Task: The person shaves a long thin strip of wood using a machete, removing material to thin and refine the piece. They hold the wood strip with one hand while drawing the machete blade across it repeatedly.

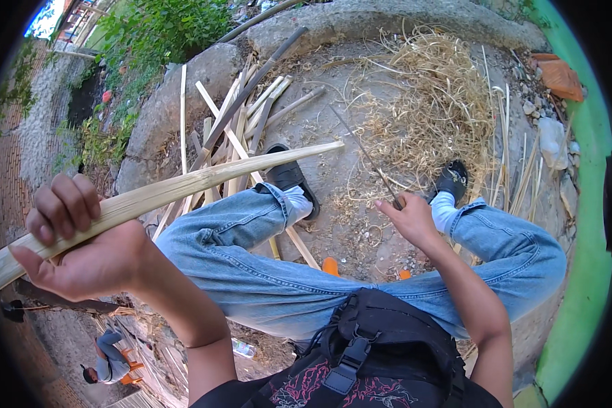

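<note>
Item one: strip (204, 178), wooden or bamboo, pale, one. Location: raised across the left hand (95, 255), slanting up to a tapered tip above the ground; its near end runs to the edge of view. Left fingers curl over it, thumb on the near side. Handling, judged by look: light, stiff along its length, springier toward the thin tip, fairly dry, edges possibly splintery. Best hold: the broad part, thumb along the flat face, clear of the edges.

Item two: knife (366, 156), thin, dark, one. Location: right hand (411, 219), fingers closed around its handle end, blade pointing away, apart from the strip. Hold by the handle only.

Item three: shavings (432, 102), curled, one heap, near the right foot.
</note>
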Available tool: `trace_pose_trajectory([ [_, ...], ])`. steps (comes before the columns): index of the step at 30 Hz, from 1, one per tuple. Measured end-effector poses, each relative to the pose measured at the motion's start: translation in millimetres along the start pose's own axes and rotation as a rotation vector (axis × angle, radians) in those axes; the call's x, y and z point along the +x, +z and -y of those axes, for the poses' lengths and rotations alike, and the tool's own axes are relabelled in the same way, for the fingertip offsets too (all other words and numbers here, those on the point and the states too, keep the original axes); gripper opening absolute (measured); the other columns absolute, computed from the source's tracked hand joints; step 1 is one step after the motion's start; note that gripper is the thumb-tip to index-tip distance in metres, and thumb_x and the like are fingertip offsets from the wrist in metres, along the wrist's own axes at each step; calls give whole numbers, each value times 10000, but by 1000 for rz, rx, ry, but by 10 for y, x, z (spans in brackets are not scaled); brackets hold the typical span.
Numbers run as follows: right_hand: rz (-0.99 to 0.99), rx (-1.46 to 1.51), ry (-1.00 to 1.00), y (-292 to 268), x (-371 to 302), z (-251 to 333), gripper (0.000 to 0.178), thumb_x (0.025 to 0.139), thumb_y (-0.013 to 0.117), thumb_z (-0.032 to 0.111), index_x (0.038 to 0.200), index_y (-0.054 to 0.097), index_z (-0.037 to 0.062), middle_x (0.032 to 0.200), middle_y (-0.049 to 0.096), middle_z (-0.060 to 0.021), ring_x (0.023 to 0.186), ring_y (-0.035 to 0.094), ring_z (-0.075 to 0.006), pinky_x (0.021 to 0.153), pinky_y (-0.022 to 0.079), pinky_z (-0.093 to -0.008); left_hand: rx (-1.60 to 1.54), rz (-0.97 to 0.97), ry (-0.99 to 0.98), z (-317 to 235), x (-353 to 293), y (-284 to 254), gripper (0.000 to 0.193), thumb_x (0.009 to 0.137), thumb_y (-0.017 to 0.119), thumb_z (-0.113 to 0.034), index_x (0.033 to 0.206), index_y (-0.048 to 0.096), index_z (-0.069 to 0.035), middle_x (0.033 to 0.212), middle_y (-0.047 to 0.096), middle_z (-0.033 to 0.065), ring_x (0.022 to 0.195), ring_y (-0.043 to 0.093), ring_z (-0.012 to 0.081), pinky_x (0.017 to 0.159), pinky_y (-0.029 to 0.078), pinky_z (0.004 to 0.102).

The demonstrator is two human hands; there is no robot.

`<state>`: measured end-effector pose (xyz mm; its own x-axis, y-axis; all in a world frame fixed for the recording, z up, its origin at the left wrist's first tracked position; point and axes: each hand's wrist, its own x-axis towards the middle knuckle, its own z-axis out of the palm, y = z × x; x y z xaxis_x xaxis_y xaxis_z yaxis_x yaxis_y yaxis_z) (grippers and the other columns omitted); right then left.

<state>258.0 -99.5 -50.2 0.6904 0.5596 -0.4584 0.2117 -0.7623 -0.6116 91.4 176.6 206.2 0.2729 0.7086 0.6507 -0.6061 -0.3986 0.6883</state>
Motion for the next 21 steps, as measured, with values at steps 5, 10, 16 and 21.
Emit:
trace_pose_trajectory([
  [5, 11, 29, -108, -76, -2, 124, 595, 784, 612, 551, 572, 510, 3, 509, 480, -128, 520, 507, -309, 542, 383, -432, -13, -34, -12, 169, -90, 188, 326, 849, 470, -371, 675, 334, -130, 616, 279, 22, 551, 259, 135, 499, 201, 284],
  [10, 103, 26, -138, -114, -15, 161, 610, 842, 555, 547, 603, 524, -13, 526, 507, -142, 521, 519, -288, 526, 384, -385, 100, -131, 121, -89, -23, 63, 334, 798, 446, -379, 661, 365, -85, 633, 309, 43, 578, 270, 156, 510, 216, 308],
  [16, 188, 364, -126, -163, -143, 325, 616, 930, 438, 514, 669, 551, -32, 503, 491, -99, 482, 451, -184, 493, 361, -365, -70, 138, 78, -669, -53, 57, 320, 724, 476, -357, 598, 306, -116, 590, 301, 39, 527, 269, 130, 468, 206, 279],
  [21, 214, 369, -188, -355, -209, 470, 523, 958, 446, 419, 656, 541, 4, 496, 437, -15, 495, 397, -77, 455, 307, -281, -108, 161, 104, -810, -81, 55, 316, 709, 496, -331, 580, 283, -137, 564, 281, 13, 484, 245, 114, 466, 207, 258],
])
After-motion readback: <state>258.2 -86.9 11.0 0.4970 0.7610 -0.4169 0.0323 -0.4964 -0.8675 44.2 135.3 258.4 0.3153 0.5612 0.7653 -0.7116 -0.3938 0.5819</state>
